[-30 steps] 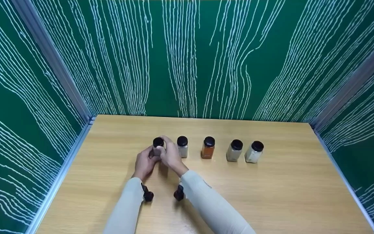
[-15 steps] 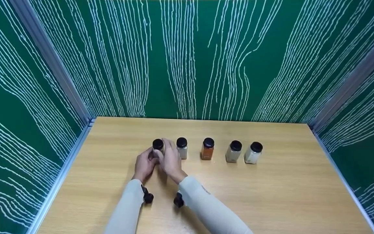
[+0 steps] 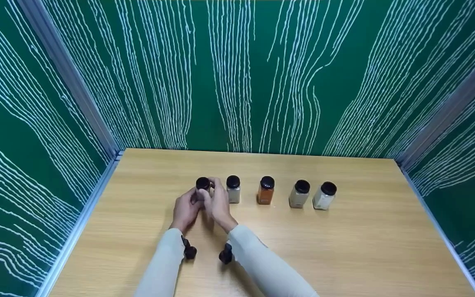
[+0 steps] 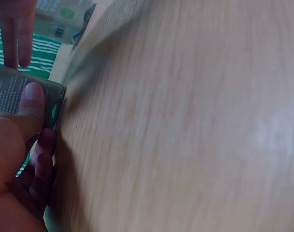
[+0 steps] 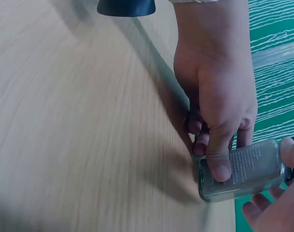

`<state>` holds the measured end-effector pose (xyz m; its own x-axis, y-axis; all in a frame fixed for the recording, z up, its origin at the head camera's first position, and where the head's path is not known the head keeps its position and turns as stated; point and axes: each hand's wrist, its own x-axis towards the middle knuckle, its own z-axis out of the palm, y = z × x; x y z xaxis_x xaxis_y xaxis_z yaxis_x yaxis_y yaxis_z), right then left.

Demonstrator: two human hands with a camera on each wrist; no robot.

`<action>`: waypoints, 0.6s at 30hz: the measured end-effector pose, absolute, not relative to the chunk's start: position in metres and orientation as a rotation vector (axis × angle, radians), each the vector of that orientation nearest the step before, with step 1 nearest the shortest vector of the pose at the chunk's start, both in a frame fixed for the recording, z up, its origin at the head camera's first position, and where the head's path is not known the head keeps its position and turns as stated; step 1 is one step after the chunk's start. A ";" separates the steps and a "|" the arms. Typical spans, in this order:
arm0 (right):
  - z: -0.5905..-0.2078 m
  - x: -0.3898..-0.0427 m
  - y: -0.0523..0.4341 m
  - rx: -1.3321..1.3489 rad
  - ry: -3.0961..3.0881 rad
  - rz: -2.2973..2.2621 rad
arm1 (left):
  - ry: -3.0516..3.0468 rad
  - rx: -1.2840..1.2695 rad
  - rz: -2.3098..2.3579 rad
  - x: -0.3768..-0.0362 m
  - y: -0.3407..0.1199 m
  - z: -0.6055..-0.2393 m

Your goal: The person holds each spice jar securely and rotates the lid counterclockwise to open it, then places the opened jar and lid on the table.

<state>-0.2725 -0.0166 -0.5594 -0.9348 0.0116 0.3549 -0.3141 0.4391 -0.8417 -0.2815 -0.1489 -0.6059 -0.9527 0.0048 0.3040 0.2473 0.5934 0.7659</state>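
While both hands point(image 3: 201, 205) grip it, leftmost jar point(image 3: 202, 187) between them, on table point(image 3: 344, 247).

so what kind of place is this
Likely a staged recording booth, not a kitchen: green panels with white lines enclose a bare wooden table, and five black-capped spice jars stand in a tidy row.

Jar point(image 3: 202, 187): clear, black cap, pale contents, printed label; upright on table, leftmost of the row.
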 end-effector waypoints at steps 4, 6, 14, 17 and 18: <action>-0.560 -0.275 -0.015 0.273 -2.419 1.564 | -2.558 -0.194 -1.318 -0.281 -0.148 -0.605; -0.560 -0.276 -0.014 0.280 -2.432 1.591 | -2.551 -0.198 -1.331 -0.281 -0.148 -0.604; -0.564 -0.275 -0.013 0.341 -2.445 1.671 | -2.552 -0.202 -1.322 -0.282 -0.149 -0.606; -0.567 -0.273 -0.014 0.329 -2.382 1.769 | -2.551 -0.201 -1.311 -0.282 -0.150 -0.607; -0.567 -0.273 -0.014 0.317 -2.360 1.791 | -2.547 -0.203 -1.316 -0.282 -0.150 -0.607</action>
